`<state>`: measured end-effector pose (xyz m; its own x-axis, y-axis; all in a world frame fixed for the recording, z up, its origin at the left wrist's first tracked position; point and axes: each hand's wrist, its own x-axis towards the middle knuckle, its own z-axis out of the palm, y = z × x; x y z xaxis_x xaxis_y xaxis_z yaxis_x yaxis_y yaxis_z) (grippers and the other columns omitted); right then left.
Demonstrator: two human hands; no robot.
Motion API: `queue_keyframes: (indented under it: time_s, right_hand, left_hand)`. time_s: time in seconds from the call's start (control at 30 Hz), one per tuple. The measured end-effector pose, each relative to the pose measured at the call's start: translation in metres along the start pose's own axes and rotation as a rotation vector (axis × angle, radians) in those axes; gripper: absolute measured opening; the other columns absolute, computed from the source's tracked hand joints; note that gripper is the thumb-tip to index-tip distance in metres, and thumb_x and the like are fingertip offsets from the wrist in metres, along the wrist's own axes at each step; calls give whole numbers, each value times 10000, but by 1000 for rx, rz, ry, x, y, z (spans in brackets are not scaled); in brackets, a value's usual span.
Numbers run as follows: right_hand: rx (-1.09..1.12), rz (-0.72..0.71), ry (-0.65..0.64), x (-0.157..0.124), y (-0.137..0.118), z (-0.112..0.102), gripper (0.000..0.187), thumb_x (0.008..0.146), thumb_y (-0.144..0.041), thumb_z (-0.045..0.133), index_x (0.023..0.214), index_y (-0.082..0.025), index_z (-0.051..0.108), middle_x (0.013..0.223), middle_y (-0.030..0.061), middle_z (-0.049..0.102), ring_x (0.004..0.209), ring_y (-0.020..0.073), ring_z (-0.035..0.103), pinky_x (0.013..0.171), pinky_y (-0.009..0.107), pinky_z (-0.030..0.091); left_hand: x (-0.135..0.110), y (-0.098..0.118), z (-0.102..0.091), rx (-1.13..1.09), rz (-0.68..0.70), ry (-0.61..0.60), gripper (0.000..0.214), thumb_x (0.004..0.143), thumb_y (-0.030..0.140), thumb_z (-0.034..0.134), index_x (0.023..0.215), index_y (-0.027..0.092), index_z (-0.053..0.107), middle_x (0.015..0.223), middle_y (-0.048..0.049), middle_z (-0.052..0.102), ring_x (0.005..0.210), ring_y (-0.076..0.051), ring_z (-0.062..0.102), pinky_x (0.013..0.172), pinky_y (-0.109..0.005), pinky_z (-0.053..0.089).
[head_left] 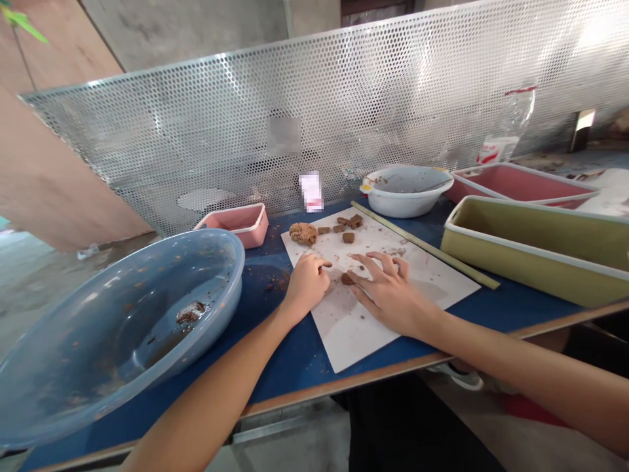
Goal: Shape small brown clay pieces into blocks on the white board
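A small brown lump of clay (346,278) lies on the white sheet (339,341). My right hand (388,288) has its thumb and index finger on that lump, with the other fingers spread above the sheet. Left of it, my left hand (308,282) rests at the sheet's left edge, fingers curled and index finger slightly out; nothing shows in it. Behind the hands sit a larger rough clay lump (303,233) and several small clay blocks (348,237). Crumbs are scattered over the sheet.
A big blue basin (216,262) with wet clay stands at left, a small pink tray (253,226) behind it. A pale stick (427,246) crosses the sheet's right side. Beyond are a white basin (407,203), green trough (531,262), red tray (521,183), bottle (511,124) and perforated metal screen (196,131).
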<state>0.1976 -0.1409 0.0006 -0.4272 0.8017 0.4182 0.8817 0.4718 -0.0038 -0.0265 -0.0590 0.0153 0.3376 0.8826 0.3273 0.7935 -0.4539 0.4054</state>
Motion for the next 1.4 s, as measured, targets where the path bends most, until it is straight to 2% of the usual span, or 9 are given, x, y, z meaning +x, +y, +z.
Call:
queue_keyframes:
  time_s: [0.37, 0.5, 0.67, 0.8, 0.9, 1.0, 1.13, 1.27, 1.4]
  right_hand:
    - [10, -60, 12, -4, -1, 0, 491, 1206, -355, 344, 1499, -264, 727, 1756, 149, 503, 1564, 419, 408, 1172, 663, 350]
    - [-12, 6, 45, -5, -1, 1, 467, 1201, -361, 381, 1461, -246, 751, 1731, 176, 523, 1544, 433, 431, 1157, 662, 371]
    - [-7, -83, 100, -7, -1, 7, 424, 1188, -337, 441, 1480, -264, 740, 1725, 171, 527, 1537, 425, 447, 1134, 655, 404]
    - [-16, -8, 173, -7, 0, 2, 375, 1182, -383, 491, 1284, -251, 827, 1669, 171, 579, 1504, 427, 480, 1132, 659, 409]
    - [-41, -44, 215, 1, 12, -8, 342, 1161, -401, 550, 1278, -251, 834, 1665, 186, 567, 1508, 443, 471, 1132, 657, 417]
    - [-66, -120, 140, 18, 31, -15, 353, 1114, -454, 637, 1291, -213, 824, 1711, 231, 488, 1518, 497, 442, 1114, 679, 433]
    - [-3, -233, -15, 44, 49, -12, 385, 1020, -595, 746, 1144, -240, 828, 1649, 205, 548, 1484, 509, 465, 1098, 702, 442]
    - [13, -264, -4, 49, 53, 4, 365, 1041, -593, 701, 1126, -247, 780, 1544, 202, 622, 1433, 463, 514, 1105, 675, 428]
    - [94, -201, -1, 44, 51, 14, 320, 1022, -547, 728, 1130, -248, 766, 1453, 175, 660, 1347, 424, 565, 1097, 636, 424]
  left_hand:
    - [-1, 0, 1, -11, -2, -3, 448, 929, -28, 528, 1122, 159, 887, 1141, -127, 824, 1223, -287, 727, 1169, -435, 568]
    - [-1, 3, 0, -12, -8, -3, 451, 917, -44, 536, 1113, 154, 890, 1145, -127, 832, 1233, -292, 731, 1167, -432, 571]
    - [0, 3, 0, -10, -13, -13, 457, 907, -54, 535, 1118, 139, 893, 1147, -132, 836, 1242, -299, 729, 1165, -435, 572]
    - [0, 0, 2, -19, 4, -8, 451, 916, -44, 529, 1116, 135, 891, 1149, -137, 833, 1236, -305, 726, 1160, -447, 573]
    - [-1, -1, 4, -25, 16, 3, 434, 918, -33, 539, 1093, 152, 891, 1123, -131, 832, 1215, -299, 731, 1145, -442, 580]
    - [-1, -1, 4, -35, 18, 11, 433, 911, -27, 553, 1119, 163, 882, 1133, -124, 834, 1207, -296, 732, 1128, -442, 583]
    - [-1, 1, 3, -38, 7, 14, 488, 856, -60, 580, 1191, 153, 863, 1157, -122, 838, 1186, -295, 732, 1112, -436, 581]
    - [-1, 4, 2, -41, -13, 23, 537, 819, -84, 568, 1226, 111, 857, 1098, -137, 824, 1138, -299, 732, 1100, -426, 577]
    - [-2, 5, 1, -62, -12, 23, 552, 807, -85, 543, 1214, 111, 861, 1080, -134, 814, 1112, -298, 723, 1093, -416, 571]
